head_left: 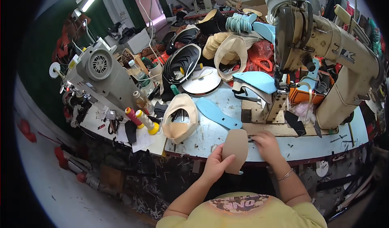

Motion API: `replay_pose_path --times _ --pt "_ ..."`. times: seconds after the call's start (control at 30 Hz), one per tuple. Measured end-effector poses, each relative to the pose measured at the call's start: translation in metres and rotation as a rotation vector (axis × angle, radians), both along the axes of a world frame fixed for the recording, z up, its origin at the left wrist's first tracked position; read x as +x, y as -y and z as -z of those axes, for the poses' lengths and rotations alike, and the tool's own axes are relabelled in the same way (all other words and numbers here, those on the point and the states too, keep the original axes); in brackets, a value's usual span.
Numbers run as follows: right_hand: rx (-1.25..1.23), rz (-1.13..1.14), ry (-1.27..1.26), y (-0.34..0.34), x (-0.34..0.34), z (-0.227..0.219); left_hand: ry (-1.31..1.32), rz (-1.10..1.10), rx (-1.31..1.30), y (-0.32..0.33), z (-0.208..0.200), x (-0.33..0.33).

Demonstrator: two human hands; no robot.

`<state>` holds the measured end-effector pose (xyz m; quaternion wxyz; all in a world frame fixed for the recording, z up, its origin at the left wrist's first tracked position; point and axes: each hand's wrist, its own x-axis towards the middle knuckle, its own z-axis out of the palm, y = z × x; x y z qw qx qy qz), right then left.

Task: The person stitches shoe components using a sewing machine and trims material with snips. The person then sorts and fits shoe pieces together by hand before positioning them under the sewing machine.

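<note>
My left hand grips a flat grey-brown shoe-sole-shaped piece by its left edge, thumb on top. The piece is tilted up over the table's front edge. To its right, my right hand rests low at the table edge with fingers curled together. Something thin and dark shows at its fingertips, too small to name. Just beyond lies a light-blue insole. A beige shoe upper sits to the left of it.
A post-bed sewing machine stands at the right, with blue pieces stacked by its post. A grey machine and thread cones are at the left. Shoe parts, a white disc and a bottle crowd the back.
</note>
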<state>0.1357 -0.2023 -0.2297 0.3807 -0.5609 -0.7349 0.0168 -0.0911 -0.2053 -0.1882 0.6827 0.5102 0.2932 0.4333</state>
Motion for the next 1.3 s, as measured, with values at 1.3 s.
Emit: replay_pose_path --times 1.3 --pt "-0.54 -0.187 -1.292 0.056 0.049 -0.006 -1.041 -0.353 0.865 -0.13 0.039 0.048"
